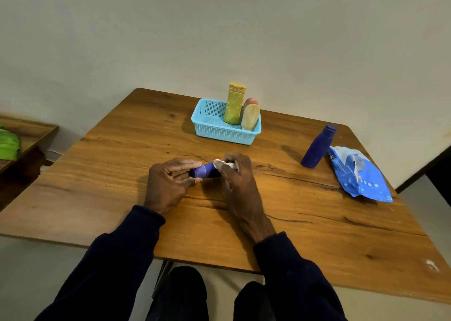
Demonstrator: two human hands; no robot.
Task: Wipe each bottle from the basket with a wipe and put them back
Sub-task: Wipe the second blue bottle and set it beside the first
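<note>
Grip: left hand (168,182) pinches one end of a small purple bottle (206,170); right hand (235,174) wraps a white wipe (224,164) round the other end.
Bottle: matte purple, lying sideways — held just above the wooden table (122,174), near its middle.
Basket (219,131): light blue, behind the hands — holds a tall yellow bottle (234,106).

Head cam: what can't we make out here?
Head view only:
- Small purple bottle: both ends covered by the left hand and right hand.
- White wipe: mostly under the right hand.
- Pink rounded bottle in the light blue plastic basket: mostly behind the oval pale yellow bottle.
- Blue wipe pack print: too small.
</note>
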